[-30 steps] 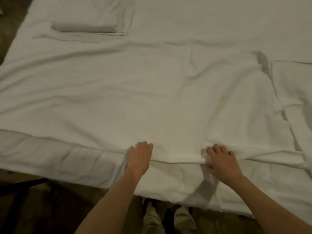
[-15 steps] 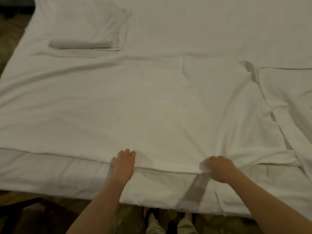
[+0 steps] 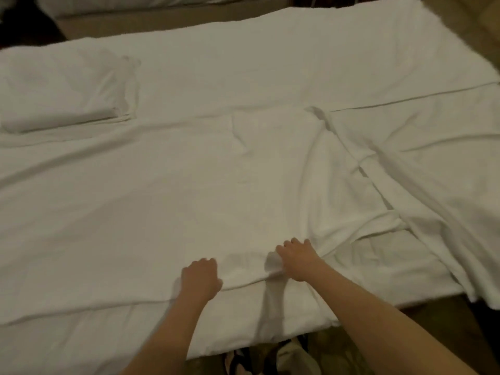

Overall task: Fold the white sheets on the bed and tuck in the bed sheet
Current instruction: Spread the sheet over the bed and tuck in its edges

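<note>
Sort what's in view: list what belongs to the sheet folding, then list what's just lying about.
Belongs to the job:
left hand and right hand, both gripping the near edge of the white sheet
folded sheet, far left
bed sheet

Just lying about:
second bed beyond
patterned carpet

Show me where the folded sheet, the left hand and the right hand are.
folded sheet (image 3: 62, 96): head view, middle of its top face.
left hand (image 3: 200, 277): head view, back of the hand.
right hand (image 3: 297, 259): head view, back of the hand.
</note>
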A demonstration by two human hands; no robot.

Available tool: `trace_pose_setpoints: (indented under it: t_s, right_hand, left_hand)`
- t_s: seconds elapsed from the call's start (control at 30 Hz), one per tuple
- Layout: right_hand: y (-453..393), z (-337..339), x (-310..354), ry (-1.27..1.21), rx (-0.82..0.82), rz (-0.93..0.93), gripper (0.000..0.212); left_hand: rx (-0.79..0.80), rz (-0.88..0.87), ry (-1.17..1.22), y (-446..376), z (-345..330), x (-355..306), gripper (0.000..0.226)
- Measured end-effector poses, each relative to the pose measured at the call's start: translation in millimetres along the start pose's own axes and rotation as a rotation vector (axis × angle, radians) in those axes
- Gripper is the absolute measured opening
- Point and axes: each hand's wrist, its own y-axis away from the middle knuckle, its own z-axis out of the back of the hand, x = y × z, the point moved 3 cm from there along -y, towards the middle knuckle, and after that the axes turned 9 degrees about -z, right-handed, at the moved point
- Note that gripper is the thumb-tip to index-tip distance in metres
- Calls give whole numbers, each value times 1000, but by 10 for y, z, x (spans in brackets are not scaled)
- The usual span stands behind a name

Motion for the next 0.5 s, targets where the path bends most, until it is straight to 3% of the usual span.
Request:
trace_pose_setpoints:
  t_s: [0.2, 0.3, 0.4, 0.5]
  right_hand:
    - [326, 198, -824, -334, -283, -244, 38]
    - [615, -272, -1209, -429, -149, -392, 40]
    - [920, -716, -1543, -452, -44, -422, 39]
    - [1038, -732, -2072, -505, -99, -427, 40]
  left_hand:
    - [-263, -257, -123, -399, 974, -1433, 41]
    - [-431, -394, -96, -548, 1639, -2226, 41]
    - [-541, -513, -15, -611, 2006, -3024, 36]
    - [-474, -514, 38, -683, 1712, -3538, 35]
